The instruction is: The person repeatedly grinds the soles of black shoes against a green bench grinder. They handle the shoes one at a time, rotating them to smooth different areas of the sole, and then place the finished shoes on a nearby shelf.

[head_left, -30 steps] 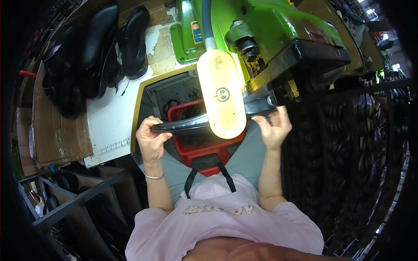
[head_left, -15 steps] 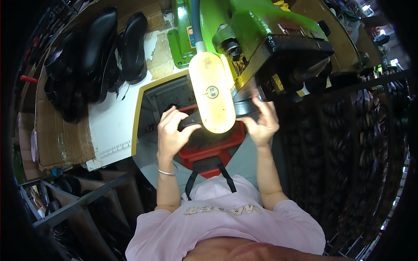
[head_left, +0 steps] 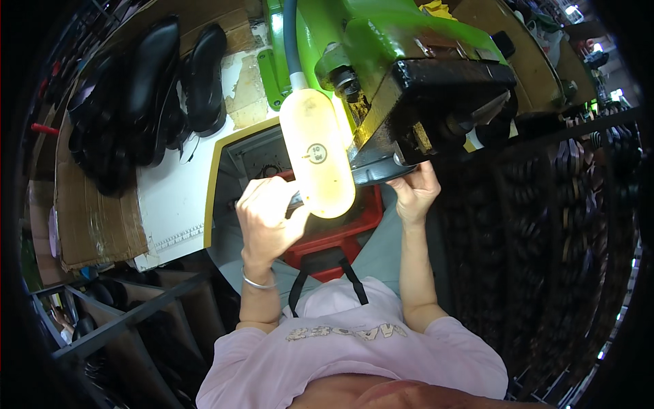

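Both my hands hold a black shoe sole [head_left: 383,170] under the head of a green machine [head_left: 381,41]. My left hand [head_left: 267,217] is closed at the left end, fingers bent and thumb below; its grip is partly hidden. At the right end my right hand [head_left: 417,196] pinches the edge between thumb and fingers. An oval lamp [head_left: 317,157], brightly lit, hides the middle of the sole. The machine's dark metal part [head_left: 443,88] sits just above my right fingertips.
Several black shoe soles [head_left: 155,75] lie on cardboard at the left, beside a white tabletop [head_left: 163,198] with a yellow edge. A red bin [head_left: 334,240] stands below my hands. Dark racks of soles [head_left: 531,225] fill the right; a metal-framed shelf [head_left: 129,317] is lower left.
My left hand has turned and moved slightly nearer to me. The right fingers have drawn in around the sole's edge, and the sole has tilted. Machine and lamp appear shifted slightly left.
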`<state>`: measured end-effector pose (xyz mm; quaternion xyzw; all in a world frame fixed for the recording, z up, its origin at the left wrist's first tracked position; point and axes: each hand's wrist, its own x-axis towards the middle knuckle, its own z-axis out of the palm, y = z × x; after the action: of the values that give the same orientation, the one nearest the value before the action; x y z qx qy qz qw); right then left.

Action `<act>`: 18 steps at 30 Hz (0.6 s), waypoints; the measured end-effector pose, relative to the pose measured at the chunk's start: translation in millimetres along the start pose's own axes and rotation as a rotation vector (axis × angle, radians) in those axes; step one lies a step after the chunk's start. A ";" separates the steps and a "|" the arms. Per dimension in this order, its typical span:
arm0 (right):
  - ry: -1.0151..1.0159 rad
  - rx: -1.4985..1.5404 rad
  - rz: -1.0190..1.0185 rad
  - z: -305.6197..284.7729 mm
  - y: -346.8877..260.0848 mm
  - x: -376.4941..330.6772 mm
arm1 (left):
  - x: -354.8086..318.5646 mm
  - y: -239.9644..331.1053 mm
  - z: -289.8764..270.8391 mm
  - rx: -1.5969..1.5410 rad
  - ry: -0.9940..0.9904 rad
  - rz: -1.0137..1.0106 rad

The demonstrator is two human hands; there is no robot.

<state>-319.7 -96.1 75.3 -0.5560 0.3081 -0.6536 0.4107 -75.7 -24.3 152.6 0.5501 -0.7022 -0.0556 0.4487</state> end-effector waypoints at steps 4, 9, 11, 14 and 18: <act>0.033 -0.054 0.055 14.8 10.8 -10.4 | -14.0 -18.5 -3.9 0.017 0.014 -0.074; -0.074 -0.172 -0.119 42.4 -1.0 -3.9 | -51.2 -67.4 16.1 -0.115 0.034 -0.243; -0.181 -0.227 -0.223 36.4 3.7 -1.3 | -50.3 -63.5 37.6 -0.233 0.025 -0.325; -0.070 -0.251 -0.207 41.8 1.7 1.0 | -34.3 -33.4 76.8 -0.177 0.110 -0.130; -0.035 -0.131 0.062 31.1 17.9 -3.4 | -40.8 -37.5 117.3 -0.615 0.239 -0.218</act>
<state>-285.6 -99.8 64.3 -0.5833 0.3599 -0.6091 0.3989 -130.1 -54.1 38.5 0.4636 -0.5323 -0.2474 0.6637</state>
